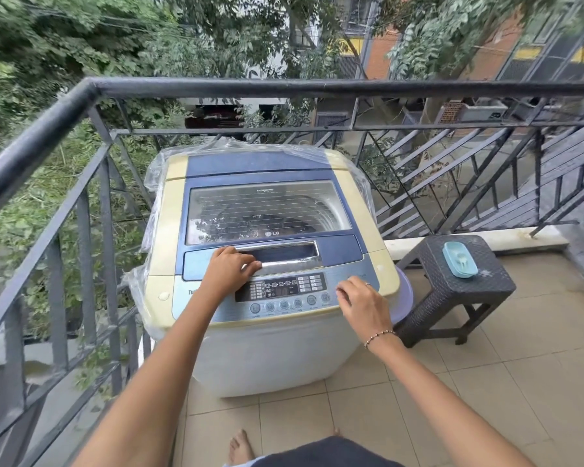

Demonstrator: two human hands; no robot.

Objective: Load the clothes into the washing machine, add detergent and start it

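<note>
Both bare arms reach forward and down, well apart. The left grip [231,268] lies palm down, knuckles raised, fingers bent and pointing right; whether they clasp anything is unclear. The right grip [361,303] sits nearer the body, palm down, fingers loosely curled, with a beaded bracelet [380,337] at the wrist.

The single view came from a wide-angle camera worn on the person's head. It faced the front of the washing machine [270,210] and looked forward and steeply down on its top. It sat close: both forearms ran up from the bottom edge to the left hand [231,264] and right hand [361,301]. A bare foot [241,446] showed lowest. The lens bowed the balcony railing [284,85] across the upper part and caught the stool [486,274] at right.
</note>
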